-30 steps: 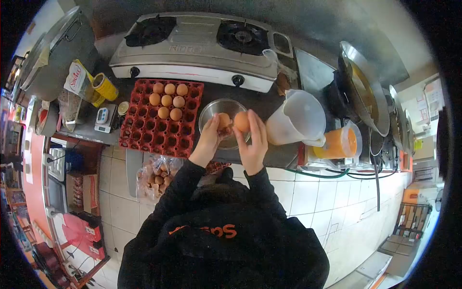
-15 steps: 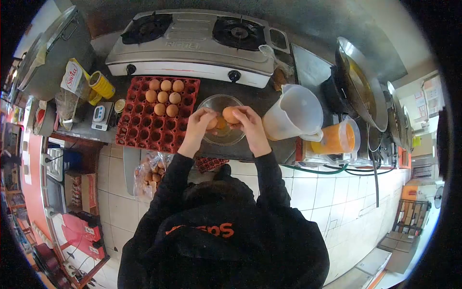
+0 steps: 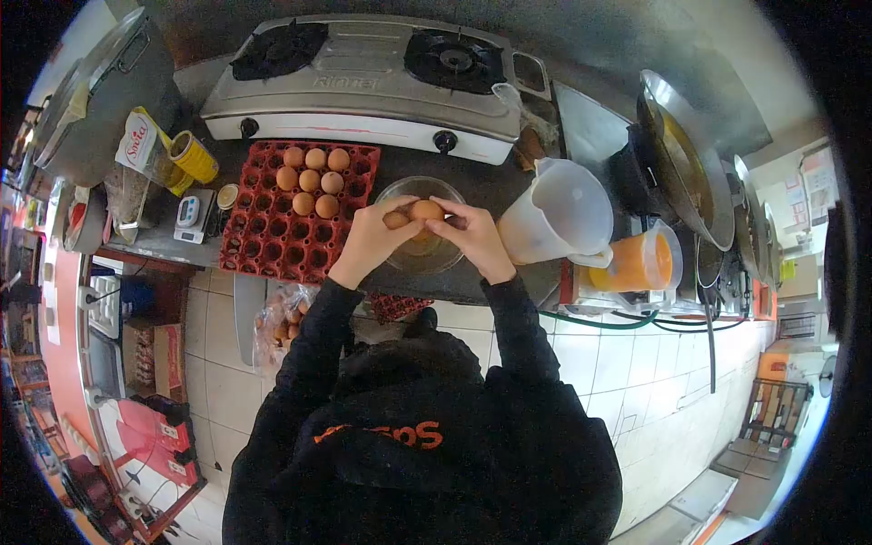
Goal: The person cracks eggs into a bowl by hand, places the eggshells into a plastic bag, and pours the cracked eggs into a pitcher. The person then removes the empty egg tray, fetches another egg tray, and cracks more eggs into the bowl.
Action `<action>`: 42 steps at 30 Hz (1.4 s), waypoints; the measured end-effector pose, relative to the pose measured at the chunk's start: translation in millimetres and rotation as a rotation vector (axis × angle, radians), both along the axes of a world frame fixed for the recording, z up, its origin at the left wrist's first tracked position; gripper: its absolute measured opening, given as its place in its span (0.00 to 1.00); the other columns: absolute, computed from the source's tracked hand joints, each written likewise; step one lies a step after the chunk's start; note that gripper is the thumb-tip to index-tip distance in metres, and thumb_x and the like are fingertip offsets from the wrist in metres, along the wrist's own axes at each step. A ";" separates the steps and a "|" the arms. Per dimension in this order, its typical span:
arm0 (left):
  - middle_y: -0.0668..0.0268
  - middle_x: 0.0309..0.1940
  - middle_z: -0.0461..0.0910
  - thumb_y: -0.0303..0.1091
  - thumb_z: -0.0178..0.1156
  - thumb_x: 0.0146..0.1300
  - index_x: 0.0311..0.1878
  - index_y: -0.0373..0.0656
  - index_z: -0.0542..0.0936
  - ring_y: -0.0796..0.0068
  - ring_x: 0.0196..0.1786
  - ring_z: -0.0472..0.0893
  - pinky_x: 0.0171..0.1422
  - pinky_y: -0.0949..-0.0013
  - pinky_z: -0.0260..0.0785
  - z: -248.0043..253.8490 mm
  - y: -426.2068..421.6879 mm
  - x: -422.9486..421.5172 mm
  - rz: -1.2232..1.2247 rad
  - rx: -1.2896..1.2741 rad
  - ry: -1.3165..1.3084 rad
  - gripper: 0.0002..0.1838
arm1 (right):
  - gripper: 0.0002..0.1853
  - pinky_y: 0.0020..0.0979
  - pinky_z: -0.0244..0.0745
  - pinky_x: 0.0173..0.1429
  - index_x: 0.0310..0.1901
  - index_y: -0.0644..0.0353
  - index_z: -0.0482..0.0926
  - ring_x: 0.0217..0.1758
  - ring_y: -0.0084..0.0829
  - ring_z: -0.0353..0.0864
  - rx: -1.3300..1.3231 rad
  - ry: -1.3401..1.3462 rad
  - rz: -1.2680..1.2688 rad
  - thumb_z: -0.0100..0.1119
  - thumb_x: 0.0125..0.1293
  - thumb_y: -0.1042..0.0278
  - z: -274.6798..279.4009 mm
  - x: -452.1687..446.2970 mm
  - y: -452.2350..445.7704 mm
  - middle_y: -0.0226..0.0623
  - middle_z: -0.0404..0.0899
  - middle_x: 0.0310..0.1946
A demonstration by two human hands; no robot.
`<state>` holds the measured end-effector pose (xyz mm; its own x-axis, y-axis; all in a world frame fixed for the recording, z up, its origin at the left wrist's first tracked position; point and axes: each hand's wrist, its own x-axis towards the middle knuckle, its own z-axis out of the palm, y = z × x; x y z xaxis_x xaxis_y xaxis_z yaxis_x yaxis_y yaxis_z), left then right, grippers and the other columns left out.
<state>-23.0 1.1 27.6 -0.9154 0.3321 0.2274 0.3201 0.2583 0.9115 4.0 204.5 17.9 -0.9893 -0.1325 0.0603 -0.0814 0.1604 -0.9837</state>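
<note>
Both hands are close together over a clear glass bowl (image 3: 465,191) on the dark counter. My left hand (image 3: 371,238) is closed around a brown eggshell (image 3: 395,220). My right hand (image 3: 474,238) grips a brown egg (image 3: 427,211), and the left fingertips touch its near side. Whether that egg is whole or cracked, I cannot tell. Something yellowish shows in the bowl below, partly hidden by the hands. Left of the bowl lies a red egg tray (image 3: 272,250) with several brown eggs (image 3: 309,180) grouped in its upper part.
A two-burner stove (image 3: 363,91) stands behind. To the right are a translucent pitcher (image 3: 563,213) and a container of orange liquid (image 3: 636,262), with a large wok (image 3: 681,163) beyond. A small scale (image 3: 191,218) sits left. A plastic bag of shells (image 3: 277,327) hangs below the counter.
The hands have come closer together and the shell pieces now sit side by side. The yolk seen between them earlier no longer shows there.
</note>
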 end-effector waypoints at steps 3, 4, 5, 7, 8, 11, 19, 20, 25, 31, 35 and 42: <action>0.51 0.42 0.85 0.35 0.70 0.55 0.53 0.38 0.82 0.63 0.45 0.86 0.51 0.67 0.77 -0.7 0.0 0.4 -0.008 -0.011 -0.003 0.22 | 0.26 0.25 0.78 0.41 0.60 0.58 0.79 0.36 0.19 0.82 0.143 0.090 -0.005 0.70 0.60 0.64 0.2 -2.3 1.6 0.41 0.86 0.42; 0.50 0.41 0.85 0.35 0.70 0.55 0.54 0.39 0.82 0.62 0.45 0.87 0.50 0.68 0.77 -0.9 0.4 0.8 -0.005 -0.018 0.012 0.23 | 0.25 0.25 0.78 0.41 0.59 0.57 0.79 0.36 0.19 0.82 0.127 0.103 -0.018 0.70 0.59 0.64 4.8 -0.6 -2.0 0.42 0.86 0.41; 0.50 0.40 0.85 0.35 0.70 0.55 0.54 0.39 0.82 0.62 0.44 0.87 0.49 0.68 0.77 -1.3 0.9 1.1 -0.002 -0.027 0.027 0.23 | 0.25 0.25 0.78 0.41 0.59 0.56 0.80 0.35 0.19 0.82 0.111 0.116 -0.031 0.70 0.58 0.65 7.4 0.3 -4.7 0.42 0.86 0.40; 0.50 0.40 0.85 0.34 0.70 0.54 0.55 0.40 0.82 0.64 0.43 0.87 0.48 0.68 0.77 -1.1 0.9 1.5 0.001 -0.065 0.029 0.24 | 0.25 0.25 0.79 0.41 0.58 0.55 0.80 0.35 0.19 0.83 0.155 0.120 -0.041 0.70 0.56 0.66 4.3 -0.7 -5.6 0.43 0.87 0.41; 0.50 0.40 0.85 0.33 0.70 0.55 0.56 0.41 0.81 0.67 0.42 0.86 0.49 0.68 0.77 -0.8 0.6 1.6 0.002 -0.096 0.016 0.24 | 0.25 0.25 0.79 0.41 0.58 0.55 0.81 0.35 0.19 0.83 0.177 0.122 -0.046 0.70 0.56 0.67 3.3 -1.2 -6.1 0.43 0.87 0.41; 0.50 0.41 0.85 0.32 0.70 0.54 0.57 0.43 0.81 0.67 0.41 0.86 0.48 0.68 0.76 -3.5 0.4 2.3 0.013 -0.116 0.037 0.24 | 0.26 0.26 0.79 0.42 0.58 0.55 0.81 0.36 0.20 0.84 0.243 0.157 -0.081 0.70 0.54 0.68 3.1 -0.6 -10.5 0.46 0.86 0.44; 0.48 0.36 0.84 0.34 0.70 0.54 0.57 0.43 0.81 0.59 0.37 0.86 0.44 0.67 0.77 -8.6 1.2 3.5 0.048 -0.161 0.076 0.25 | 0.25 0.26 0.80 0.44 0.57 0.57 0.81 0.37 0.25 0.86 0.270 0.120 -0.110 0.69 0.55 0.66 3.7 1.0 -16.4 0.51 0.85 0.45; 0.48 0.34 0.83 0.35 0.70 0.54 0.56 0.42 0.82 0.58 0.36 0.86 0.42 0.66 0.77 -9.6 1.7 3.6 0.053 -0.144 0.094 0.25 | 0.25 0.27 0.80 0.44 0.57 0.58 0.81 0.37 0.26 0.86 0.272 0.116 -0.118 0.69 0.55 0.66 2.8 0.9 -17.0 0.51 0.85 0.45; 0.48 0.33 0.83 0.38 0.71 0.53 0.56 0.42 0.82 0.55 0.35 0.85 0.40 0.66 0.77 -10.8 2.2 4.4 0.062 -0.182 0.108 0.25 | 0.24 0.28 0.80 0.45 0.55 0.58 0.82 0.37 0.34 0.87 0.301 0.193 -0.158 0.67 0.55 0.64 -6.3 0.6 -19.6 0.51 0.85 0.44; 0.49 0.31 0.82 0.38 0.70 0.53 0.55 0.42 0.82 0.54 0.34 0.84 0.38 0.66 0.76 -14.2 4.3 3.9 0.094 -0.200 0.135 0.25 | 0.23 0.31 0.78 0.42 0.54 0.58 0.83 0.34 0.36 0.86 0.318 0.143 -0.200 0.65 0.56 0.61 -7.0 0.1 -25.4 0.52 0.85 0.38; 0.49 0.29 0.82 0.39 0.70 0.53 0.55 0.42 0.82 0.55 0.32 0.84 0.37 0.65 0.76 -13.1 4.2 4.5 0.107 -0.231 0.120 0.24 | 0.22 0.30 0.78 0.43 0.53 0.59 0.83 0.34 0.36 0.86 0.322 0.171 -0.218 0.65 0.56 0.62 -8.2 -0.9 -28.5 0.51 0.85 0.37; 0.49 0.27 0.81 0.39 0.70 0.53 0.53 0.43 0.83 0.55 0.31 0.84 0.36 0.65 0.76 -15.8 5.0 3.1 0.133 -0.253 0.128 0.23 | 0.21 0.28 0.78 0.42 0.54 0.58 0.83 0.35 0.29 0.85 0.335 0.231 -0.244 0.64 0.57 0.66 -17.1 -3.6 -31.3 0.49 0.85 0.37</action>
<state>-19.8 6.1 11.8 -0.9238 0.2723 0.2690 0.3764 0.5193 0.7672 0.4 173.2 0.8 -0.9596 0.0519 0.2764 -0.2130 0.5076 -0.8349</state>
